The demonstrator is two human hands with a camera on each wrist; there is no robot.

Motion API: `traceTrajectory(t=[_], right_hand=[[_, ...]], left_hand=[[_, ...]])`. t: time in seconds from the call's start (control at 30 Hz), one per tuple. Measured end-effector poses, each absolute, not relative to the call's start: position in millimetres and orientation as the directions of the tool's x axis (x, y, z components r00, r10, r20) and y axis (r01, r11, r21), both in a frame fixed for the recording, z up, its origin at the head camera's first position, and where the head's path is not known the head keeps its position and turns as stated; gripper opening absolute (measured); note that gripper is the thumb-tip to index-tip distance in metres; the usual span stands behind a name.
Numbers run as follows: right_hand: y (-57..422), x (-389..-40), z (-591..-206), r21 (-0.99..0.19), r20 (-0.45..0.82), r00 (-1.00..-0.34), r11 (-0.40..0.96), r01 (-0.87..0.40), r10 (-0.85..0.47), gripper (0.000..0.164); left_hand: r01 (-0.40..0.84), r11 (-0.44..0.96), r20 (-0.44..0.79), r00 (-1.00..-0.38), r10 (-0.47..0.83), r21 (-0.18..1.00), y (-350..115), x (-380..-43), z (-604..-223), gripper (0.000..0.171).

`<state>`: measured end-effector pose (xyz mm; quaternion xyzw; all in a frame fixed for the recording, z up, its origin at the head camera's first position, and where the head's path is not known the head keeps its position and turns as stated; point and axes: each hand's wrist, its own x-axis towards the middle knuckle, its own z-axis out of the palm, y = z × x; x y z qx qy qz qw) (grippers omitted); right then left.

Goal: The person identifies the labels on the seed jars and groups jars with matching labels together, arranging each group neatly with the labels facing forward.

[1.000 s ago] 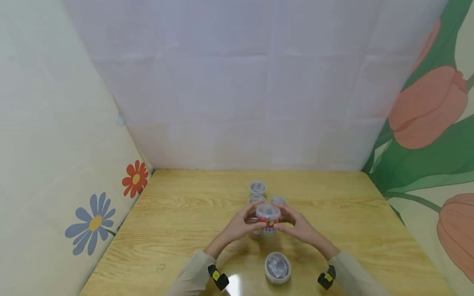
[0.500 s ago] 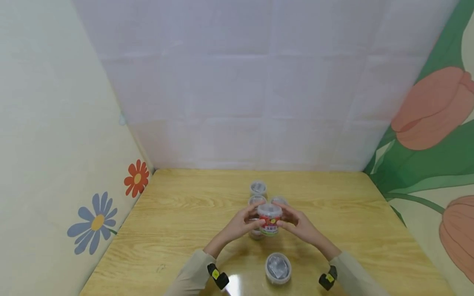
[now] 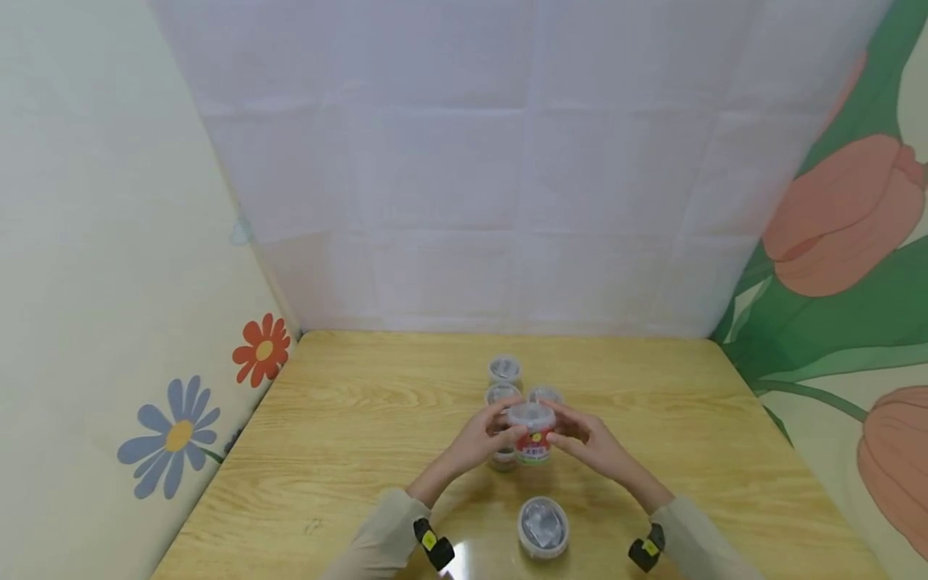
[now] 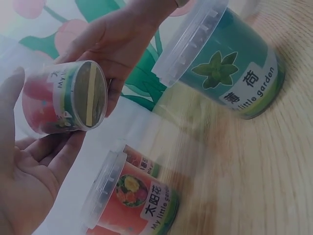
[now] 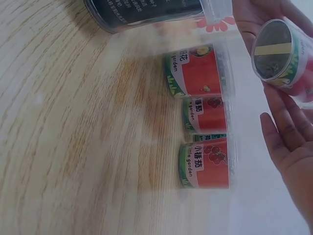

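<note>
Both hands hold one small clear plastic tub (image 3: 534, 439) with a red label and a translucent lid, raised over the table. My left hand (image 3: 478, 439) grips its left side, thumb at the front and fingers behind. On the opposite side, my right hand (image 3: 598, 449) holds it the same way. Its base shows dark contents and a pale strip in the left wrist view, where the tub (image 4: 44, 103) appears tilted by the camera's angle. Nearer the person stands a teal-labelled tub (image 4: 234, 63) printed with a green leaf; its lid (image 3: 544, 528) faces up.
Beyond the hands stand several similar tubs: a far one (image 3: 504, 369), one (image 3: 545, 394) behind the fingers, and another (image 3: 503, 461) partly covered by the left hand. Red-labelled tubs (image 5: 208, 164) line up on the wooden table (image 3: 348, 435). A white cloth (image 3: 449, 177) hangs behind.
The held tub has turned between the fingers, so its red label and printed text now face the person more fully. It has also shifted slightly right. The standing tubs have stayed put.
</note>
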<state>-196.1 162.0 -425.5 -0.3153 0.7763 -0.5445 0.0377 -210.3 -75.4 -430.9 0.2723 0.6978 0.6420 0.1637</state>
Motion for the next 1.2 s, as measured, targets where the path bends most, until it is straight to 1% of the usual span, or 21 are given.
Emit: traceTrajectory(t=[0.1,0.23,0.3,0.4,0.5,0.6,0.73,0.83,0.97,1.03,1.2], right_hand=[[163,-196,-427,-0.874,0.269,-0.817,0.228,-0.430,-0.511,0.048],[165,-196,-425,-0.884,0.243,-0.852,0.256,-0.391,-0.463,0.044],[167,-197,-425,-0.885,0.237,-0.860,0.265,-0.384,-0.452,0.043],[170,-198,-427,-0.881,0.244,-0.851,0.260,-0.395,-0.464,0.044],[173,-199,-430,-0.875,0.253,-0.839,0.256,-0.411,-0.481,0.045],[176,-199,-431,-0.875,0.249,-0.839,0.259,-0.409,-0.484,0.046],[178,-196,-431,-0.889,0.212,-0.855,0.269,-0.370,-0.474,0.048],[179,-194,-429,-0.893,0.196,-0.859,0.275,-0.355,-0.473,0.050],[181,-193,-431,-0.878,0.213,-0.855,0.291,-0.380,-0.473,0.052],[183,-193,-435,-0.871,0.223,-0.855,0.297,-0.390,-0.469,0.052],[185,-193,-440,-0.877,0.200,-0.871,0.314,-0.364,-0.449,0.053]], left_hand=[[0.191,0.052,0.127,-0.808,0.575,0.980,-72,-210,-431,0.063],[0.214,0.047,0.146,-0.796,0.588,0.976,-67,-210,-431,0.066],[0.223,0.041,0.155,-0.787,0.598,0.974,-64,-210,-432,0.063],[0.242,0.037,0.173,-0.783,0.597,0.970,-61,-211,-433,0.055],[0.251,0.059,0.170,-0.794,0.584,0.966,-59,-211,-431,0.049],[0.267,0.097,0.165,-0.801,0.575,0.959,-60,-208,-421,0.049],[0.313,0.135,0.182,-0.795,0.579,0.940,-60,-202,-404,0.050],[0.351,0.160,0.200,-0.791,0.579,0.923,-57,-203,-404,0.050],[0.414,0.195,0.240,-0.784,0.572,0.889,-52,-213,-424,0.053],[0.453,0.225,0.261,-0.780,0.570,0.863,-50,-217,-434,0.057],[0.540,0.325,0.294,-0.766,0.571,0.776,-49,-215,-435,0.068]])
